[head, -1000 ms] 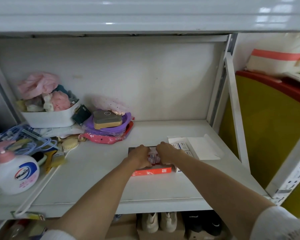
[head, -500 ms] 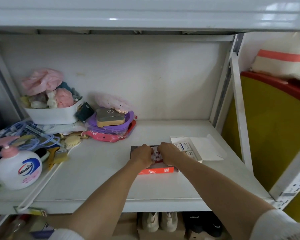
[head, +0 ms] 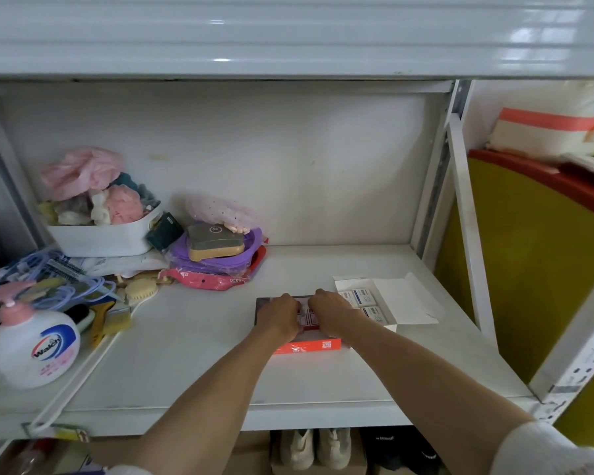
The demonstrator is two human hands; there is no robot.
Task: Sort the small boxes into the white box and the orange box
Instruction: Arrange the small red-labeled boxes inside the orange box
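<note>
The orange box (head: 309, 346) lies on the white shelf (head: 192, 365), with small red-and-white boxes (head: 306, 317) inside it. Both my hands rest on top of it: my left hand (head: 279, 317) over its left half, my right hand (head: 330, 311) over its right half, fingers curled down onto the small boxes. Just to the right stands the open white box (head: 405, 303) with several small white-and-blue boxes (head: 362, 299) in its left part. What the fingers hold is hidden under my hands.
A white basket of cloths (head: 100, 234), a purple dish with a soap case (head: 216, 245), hangers and brushes (head: 66, 282) and a hand-wash bottle (head: 31, 347) crowd the shelf's left. A shelf post (head: 467, 234) and a yellow panel (head: 528, 269) stand right. Shoes (head: 312, 450) sit below.
Both hands stay on the orange box; only the camera has shifted slightly. No box has visibly moved.
</note>
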